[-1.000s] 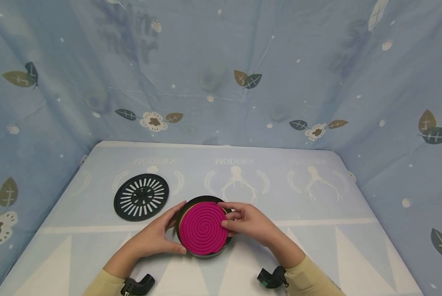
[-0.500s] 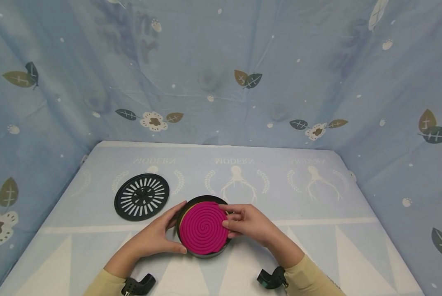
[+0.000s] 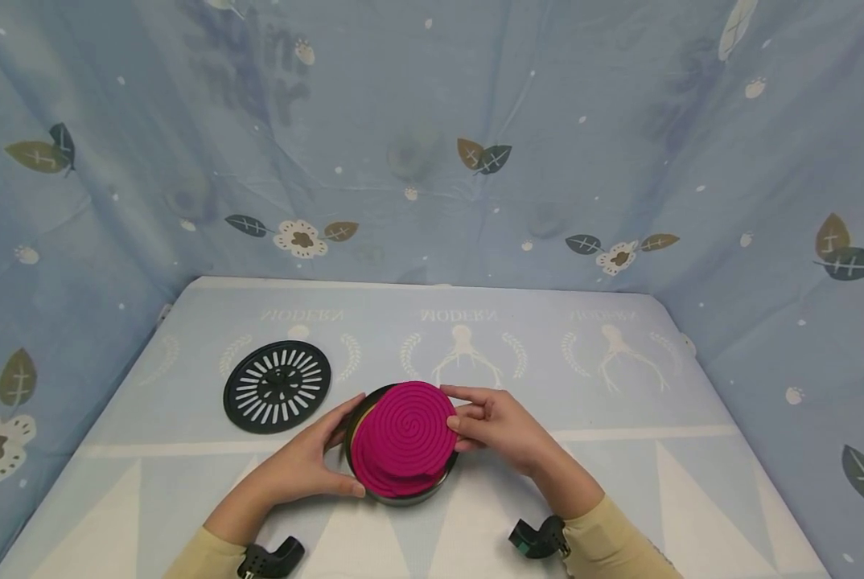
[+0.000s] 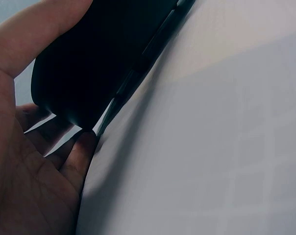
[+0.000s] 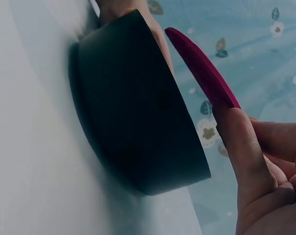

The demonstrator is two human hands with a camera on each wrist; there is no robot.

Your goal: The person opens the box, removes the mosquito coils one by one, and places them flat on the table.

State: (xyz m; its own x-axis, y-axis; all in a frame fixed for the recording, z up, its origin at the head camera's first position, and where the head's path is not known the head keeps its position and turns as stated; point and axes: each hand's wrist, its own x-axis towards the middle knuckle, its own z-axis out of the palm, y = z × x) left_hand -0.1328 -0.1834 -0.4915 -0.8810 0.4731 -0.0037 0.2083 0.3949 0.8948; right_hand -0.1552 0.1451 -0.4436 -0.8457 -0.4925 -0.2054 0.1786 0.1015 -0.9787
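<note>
A magenta spiral mosquito coil is pinched at its right edge between the thumb and fingers of my right hand. In the right wrist view this mosquito coil is tilted above the rim of a round black mosquito coil holder. Inside the holder lies another magenta coil, mostly hidden by the raised one. My left hand grips the holder's left side, thumb on the near edge and fingers around the far side. The left wrist view shows the holder's dark wall within that hand.
A black slotted round lid lies on the table to the left of the holder. The table has a pale printed cover, with a blue patterned curtain behind and at both sides.
The top coil has been lifted off the one below it and shifted up and right with my right hand. My left hand and the holder stay in place.
</note>
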